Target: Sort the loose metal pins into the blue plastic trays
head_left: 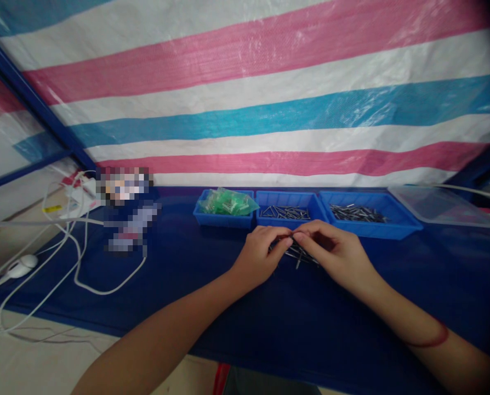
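Note:
My left hand (265,248) and my right hand (329,247) meet fingertip to fingertip over a loose pile of thin metal pins (298,254) on the dark blue table. Both hands are pinched closed; whatever lies between the fingertips is too small to make out. Just beyond them stands a blue bin (284,221) with metal pins inside. To its right, a larger blue bin (397,230) also contains metal pins. On the left, a third blue bin (224,220) holds a green plastic bag (228,202). The hands partly hide the pile.
A clear plastic lid (446,208) lies at the back right. White cables (80,274), a power strip (83,200) and a white plug-like device (23,265) are on the left, near blurred-out items. A striped plastic sheet (245,115) hangs behind the table (302,318).

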`<action>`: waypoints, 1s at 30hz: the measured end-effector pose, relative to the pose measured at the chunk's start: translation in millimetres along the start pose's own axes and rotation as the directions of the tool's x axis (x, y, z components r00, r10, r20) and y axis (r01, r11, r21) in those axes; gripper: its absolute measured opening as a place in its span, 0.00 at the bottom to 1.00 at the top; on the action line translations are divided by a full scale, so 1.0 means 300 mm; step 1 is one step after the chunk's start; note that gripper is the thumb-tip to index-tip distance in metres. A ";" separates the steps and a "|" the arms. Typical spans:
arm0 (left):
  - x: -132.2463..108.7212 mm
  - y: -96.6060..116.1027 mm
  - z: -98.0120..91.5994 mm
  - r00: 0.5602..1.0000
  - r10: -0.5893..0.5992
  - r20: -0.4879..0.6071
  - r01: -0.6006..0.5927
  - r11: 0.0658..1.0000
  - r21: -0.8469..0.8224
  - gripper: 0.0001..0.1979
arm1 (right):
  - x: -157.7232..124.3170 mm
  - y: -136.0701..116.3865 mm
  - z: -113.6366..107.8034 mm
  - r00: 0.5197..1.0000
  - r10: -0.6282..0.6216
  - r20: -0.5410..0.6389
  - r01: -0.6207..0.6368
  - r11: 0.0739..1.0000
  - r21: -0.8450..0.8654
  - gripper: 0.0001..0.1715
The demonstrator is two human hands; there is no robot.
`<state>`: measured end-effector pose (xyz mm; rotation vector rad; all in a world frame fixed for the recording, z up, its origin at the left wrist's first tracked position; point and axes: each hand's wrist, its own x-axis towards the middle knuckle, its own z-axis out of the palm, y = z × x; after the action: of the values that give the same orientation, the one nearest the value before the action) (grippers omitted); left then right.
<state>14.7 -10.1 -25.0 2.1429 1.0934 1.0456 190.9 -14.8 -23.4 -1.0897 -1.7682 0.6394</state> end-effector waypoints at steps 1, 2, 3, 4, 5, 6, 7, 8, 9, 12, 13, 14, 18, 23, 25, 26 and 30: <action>0.000 0.000 0.000 1.000 0.006 0.012 -0.006 1.000 0.000 0.09 | -0.002 0.000 0.001 1.000 -0.011 -0.008 0.010 1.000 -0.008 0.11; 0.000 0.001 0.001 1.000 0.011 0.020 -0.011 1.000 -0.002 0.09 | -0.003 0.000 0.002 1.000 -0.018 -0.011 0.017 1.000 -0.021 0.11; 0.000 0.001 0.002 1.000 0.014 0.022 -0.014 1.000 -0.005 0.08 | -0.004 0.001 0.003 1.000 -0.021 -0.012 0.021 0.999 -0.035 0.10; 0.000 0.001 0.002 1.000 0.014 0.021 -0.014 1.000 -0.009 0.08 | -0.005 0.001 0.004 1.000 -0.024 -0.011 0.023 0.999 -0.046 0.10; 0.000 0.000 0.003 1.000 0.013 0.021 -0.013 1.000 -0.011 0.08 | -0.006 0.000 0.004 1.000 -0.028 -0.010 0.028 0.998 -0.055 0.10; 0.000 0.000 0.004 1.000 0.013 0.024 -0.012 1.000 -0.012 0.08 | -0.006 -0.001 0.004 0.999 -0.038 -0.004 0.037 0.997 -0.062 0.09; 0.000 0.000 0.005 1.000 0.012 0.027 -0.012 1.000 -0.012 0.08 | -0.007 -0.004 0.004 0.999 -0.052 0.002 0.052 0.996 -0.068 0.09; -0.001 -0.001 0.006 0.999 0.012 0.031 -0.012 1.000 -0.013 0.08 | -0.007 -0.007 0.004 0.997 -0.071 0.009 0.071 0.995 -0.076 0.08; 0.000 -0.001 0.006 0.999 0.013 0.034 -0.012 1.000 -0.014 0.09 | -0.007 -0.011 0.003 0.996 -0.091 0.018 0.092 0.992 -0.086 0.08; 0.001 -0.004 0.005 1.000 0.018 0.019 -0.017 1.000 -0.017 0.08 | -0.007 -0.022 -0.002 0.989 -0.138 0.048 0.142 0.984 -0.107 0.08; 0.003 -0.005 0.003 1.000 0.023 0.010 -0.022 1.000 -0.021 0.08 | -0.006 -0.023 -0.004 0.989 -0.143 0.049 0.147 0.983 -0.107 0.08; 0.004 -0.005 0.002 1.000 0.029 0.002 -0.028 0.999 -0.028 0.08 | -0.005 -0.022 -0.007 0.989 -0.141 0.048 0.146 0.984 -0.103 0.08; 0.011 -0.007 -0.008 0.999 0.040 -0.019 -0.041 0.997 -0.066 0.07 | 0.002 -0.010 -0.020 0.993 -0.102 0.060 0.106 0.991 -0.076 0.09; 0.015 -0.003 -0.017 0.998 0.060 -0.036 -0.061 0.997 -0.044 0.07 | 0.017 0.000 -0.032 0.971 -0.148 0.188 0.167 0.982 -0.090 0.09; 0.013 -0.004 -0.020 0.997 0.070 -0.025 -0.070 0.997 0.013 0.09 | 0.027 0.009 -0.045 0.975 -0.146 0.169 0.168 0.978 -0.126 0.09; 0.012 -0.004 -0.022 0.997 0.073 -0.012 -0.072 0.996 0.057 0.11 | 0.033 0.017 -0.056 0.984 -0.127 0.121 0.145 0.977 -0.157 0.09; 0.005 -0.011 -0.029 0.992 0.068 0.105 -0.095 0.957 0.273 0.13 | 0.063 0.065 -0.141 0.980 0.055 -0.193 -0.117 0.939 -0.324 0.11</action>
<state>6.9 -6.4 -21.8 2.4505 1.1728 0.8570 233.6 9.5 -12.2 -1.4164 -1.7132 0.2823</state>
